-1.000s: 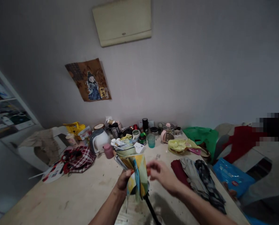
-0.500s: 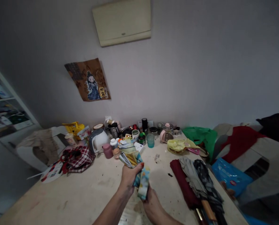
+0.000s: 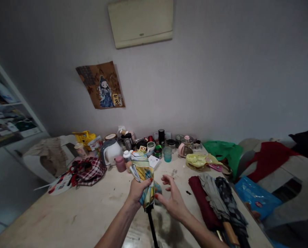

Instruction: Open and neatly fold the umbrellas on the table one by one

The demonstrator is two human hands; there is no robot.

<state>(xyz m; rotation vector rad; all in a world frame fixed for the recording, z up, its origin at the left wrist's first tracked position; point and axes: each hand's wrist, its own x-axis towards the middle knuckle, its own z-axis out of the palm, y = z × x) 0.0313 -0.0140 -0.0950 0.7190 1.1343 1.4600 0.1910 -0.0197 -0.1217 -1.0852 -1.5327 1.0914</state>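
A folded umbrella (image 3: 144,179) with yellow, blue and white panels stands nearly upright above the table (image 3: 86,213), its bunched canopy rising past the fingers and its black shaft (image 3: 151,227) running down below them toward the camera. The left hand (image 3: 137,190) wraps the lower canopy, fingers curled tight around the cloth with the thumb across the front. The right hand (image 3: 172,199) sits just beside it on the other side, fingers loosely spread and slightly bent; its thumb tip meets the cloth at the canopy's lower edge, the other fingers clear of it.

Beyond the right fingertips lie three more closed umbrellas (image 3: 216,203), maroon, grey and dark patterned, side by side. Past the left knuckles are a white kettle (image 3: 110,152), a pink bottle (image 3: 120,163) and a plaid cloth (image 3: 88,169). Farther off, behind the umbrella's top, stand a teal cup (image 3: 167,154) and a pink-lidded teapot (image 3: 185,146).
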